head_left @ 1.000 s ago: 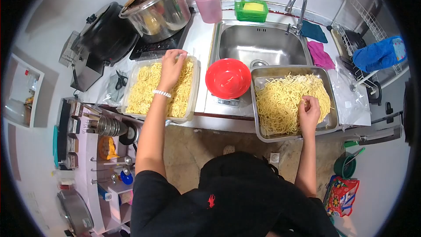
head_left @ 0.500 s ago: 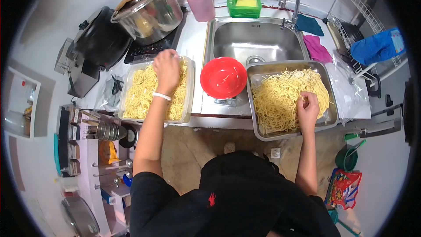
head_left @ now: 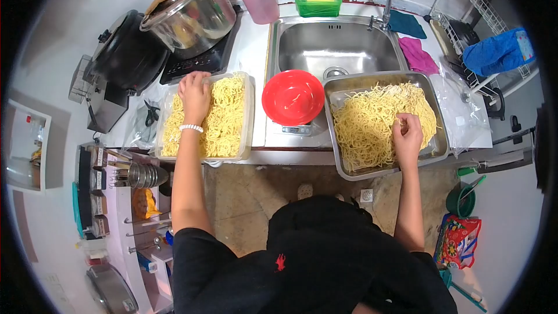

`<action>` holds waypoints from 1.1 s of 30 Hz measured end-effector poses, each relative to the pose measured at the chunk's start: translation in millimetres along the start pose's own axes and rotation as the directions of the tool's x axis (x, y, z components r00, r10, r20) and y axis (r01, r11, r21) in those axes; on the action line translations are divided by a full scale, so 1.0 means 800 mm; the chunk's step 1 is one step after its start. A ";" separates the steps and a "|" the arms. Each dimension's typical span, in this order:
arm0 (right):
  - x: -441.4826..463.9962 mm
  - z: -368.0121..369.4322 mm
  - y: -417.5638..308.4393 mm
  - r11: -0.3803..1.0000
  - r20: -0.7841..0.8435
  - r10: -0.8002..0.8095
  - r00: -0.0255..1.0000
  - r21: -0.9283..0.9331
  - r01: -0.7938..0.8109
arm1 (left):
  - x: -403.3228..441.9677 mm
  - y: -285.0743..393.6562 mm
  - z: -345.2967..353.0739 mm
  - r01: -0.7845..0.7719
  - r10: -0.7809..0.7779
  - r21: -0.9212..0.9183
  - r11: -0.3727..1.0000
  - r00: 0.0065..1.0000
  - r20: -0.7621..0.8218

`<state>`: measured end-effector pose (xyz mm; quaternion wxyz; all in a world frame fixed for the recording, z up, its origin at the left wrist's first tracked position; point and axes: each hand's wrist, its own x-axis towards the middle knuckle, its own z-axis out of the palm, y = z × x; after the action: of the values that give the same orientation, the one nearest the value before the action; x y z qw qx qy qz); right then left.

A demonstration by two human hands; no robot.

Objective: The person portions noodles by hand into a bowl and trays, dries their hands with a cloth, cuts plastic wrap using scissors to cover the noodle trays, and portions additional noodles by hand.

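Yellow noodles (head_left: 226, 102) fill a clear plastic container (head_left: 250, 113) at the left. My left hand (head_left: 195, 97), with a white beaded bracelet at the wrist, lies over the noodles near the container's far side, fingers bent forward and slightly apart. On the right, a metal tray (head_left: 344, 168) holds a heap of loose noodles (head_left: 372, 125). My right hand (head_left: 409, 138) is at the right part of this heap with its fingers curled together on noodles; the fingertips are partly hidden. Between the containers, a red bowl (head_left: 285, 102) rests on a kitchen scale (head_left: 296, 129).
Behind the bowl and tray is a steel sink (head_left: 325, 46) with a tap (head_left: 388, 0). A steel pot (head_left: 197, 17) stands on a black cooktop (head_left: 174, 70), beside a black pot (head_left: 131, 52). A pink pitcher (head_left: 257, 3) and a green basket (head_left: 318, 7) line the back.
My left hand has moved left across the noodles in the plastic container. My right hand stays at nearly the same spot on the heap. The whole view has shifted slightly.
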<state>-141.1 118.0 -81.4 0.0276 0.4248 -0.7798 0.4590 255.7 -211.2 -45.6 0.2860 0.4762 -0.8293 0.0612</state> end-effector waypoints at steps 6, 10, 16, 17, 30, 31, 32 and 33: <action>0.001 0.000 0.002 1.000 0.006 -0.004 1.000 -0.011 0.004 | -0.022 0.063 -0.039 0.001 0.074 -0.290 0.957 0.967 0.246; -0.001 -0.001 0.001 1.000 0.004 -0.011 1.000 -0.010 0.011 | -0.022 0.053 -0.028 -0.006 0.164 -0.441 0.898 0.933 0.321; -0.001 -0.001 0.003 1.000 0.016 0.004 1.000 -0.011 -0.004 | -0.020 0.080 -0.023 0.066 -0.006 -0.189 0.980 0.954 0.300; -0.001 -0.002 0.002 1.000 0.015 0.011 1.000 -0.013 -0.011 | -0.022 0.083 -0.019 0.077 -0.025 -0.152 0.985 0.948 0.318; -0.002 -0.007 0.002 0.999 -0.005 0.032 0.999 0.019 -0.032 | -0.060 0.344 -0.032 -0.265 0.584 -0.664 0.699 0.747 0.318; -0.004 -0.009 0.000 0.999 -0.050 -0.031 0.998 0.003 0.032 | -0.074 0.367 -0.024 -0.296 0.653 -0.696 0.654 0.685 0.323; -0.006 -0.012 -0.001 0.995 -0.093 -0.095 0.991 -0.018 0.093 | -0.085 0.383 -0.013 -0.388 0.688 -0.653 0.650 0.666 0.289; -0.007 -0.017 -0.005 0.997 -0.103 -0.077 0.992 -0.023 0.075 | -0.094 0.398 -0.003 -0.475 0.721 -0.605 0.639 0.644 0.256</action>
<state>-139.7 130.9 -73.2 0.0897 0.4296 -0.7649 0.4716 23.0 17.8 -29.6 0.1436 0.0738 -0.9716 -0.1732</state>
